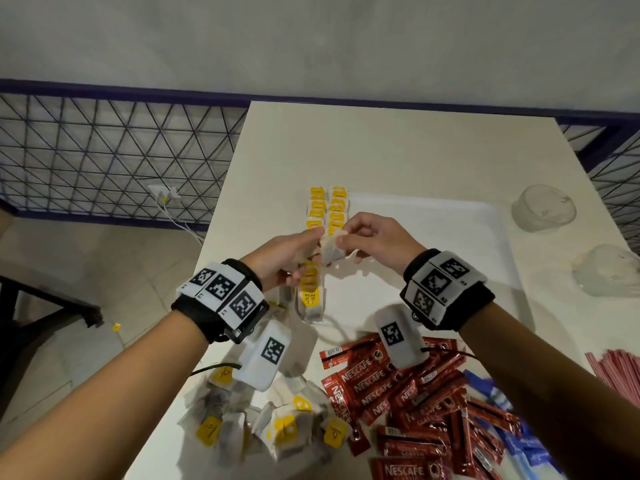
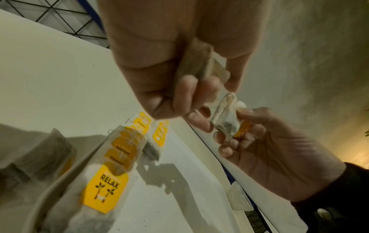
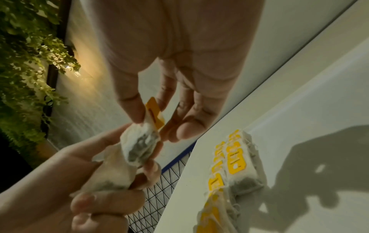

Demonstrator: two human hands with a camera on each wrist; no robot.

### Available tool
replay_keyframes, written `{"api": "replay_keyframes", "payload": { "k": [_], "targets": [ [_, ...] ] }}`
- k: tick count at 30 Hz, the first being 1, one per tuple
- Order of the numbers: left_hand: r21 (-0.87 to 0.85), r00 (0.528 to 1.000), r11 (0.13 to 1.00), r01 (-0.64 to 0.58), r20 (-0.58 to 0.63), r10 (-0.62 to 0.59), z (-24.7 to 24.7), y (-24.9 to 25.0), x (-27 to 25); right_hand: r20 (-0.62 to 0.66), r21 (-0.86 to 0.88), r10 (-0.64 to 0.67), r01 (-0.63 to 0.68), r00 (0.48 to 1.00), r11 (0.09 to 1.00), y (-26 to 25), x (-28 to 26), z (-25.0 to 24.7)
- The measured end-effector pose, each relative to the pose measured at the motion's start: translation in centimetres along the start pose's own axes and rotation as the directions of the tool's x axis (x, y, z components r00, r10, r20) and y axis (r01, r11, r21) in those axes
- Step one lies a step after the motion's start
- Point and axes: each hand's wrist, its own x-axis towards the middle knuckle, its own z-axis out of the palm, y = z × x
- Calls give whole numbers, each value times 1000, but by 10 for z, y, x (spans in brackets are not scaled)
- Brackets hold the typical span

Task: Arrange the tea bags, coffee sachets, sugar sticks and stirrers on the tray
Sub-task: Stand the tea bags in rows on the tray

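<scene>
Going from left to right, a small bunch of tea bags (image 1: pixel 300 256) is gripped in the curled fingers of the left hand (image 1: pixel 280 258). One tea bag (image 1: pixel 332 249) is pinched by the right hand (image 1: pixel 374 239) between thumb and fingers, held above the rows of tea bags (image 1: pixel 327 211) laid on the white tray (image 1: pixel 450 216).

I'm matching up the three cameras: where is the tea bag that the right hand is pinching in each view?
Head: tea bag at centre, between both hands.
Left wrist: tea bag right of centre, below the left hand's fingertips.
Right wrist: tea bag centre-left, under the right hand.
Shared landmark: rows of yellow-tagged tea bags on the tray.
</scene>
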Motion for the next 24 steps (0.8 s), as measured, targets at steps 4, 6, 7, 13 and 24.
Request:
{"api": "replay_keyframes", "payload": {
  "k": [4, 6, 7, 13, 24],
  "targets": [
    [55, 989, 995, -87, -117, 93, -3, -2, -2, -36, 21, -15, 16, 999, 1000, -4, -2, 4],
    [102, 986, 988, -118, -105, 128, -3, -3, -3, -47, 22, -20, 21, 999, 1000, -6, -2, 6],
    [121, 985, 984, -128, -101, 141, -3, -4, -3, -49, 14, -24, 25, 998, 1000, -7, -3, 7],
    [175, 972, 973, -153, -149, 180, 1, -4, 0, -84, 14, -1, 3, 997, 1000, -10, -6, 10],
    [130, 967, 982, -140, -197, 164, -7, -13, 7, -32, 278, 46, -35, 998, 960, -10, -11, 6]
  ]
}}
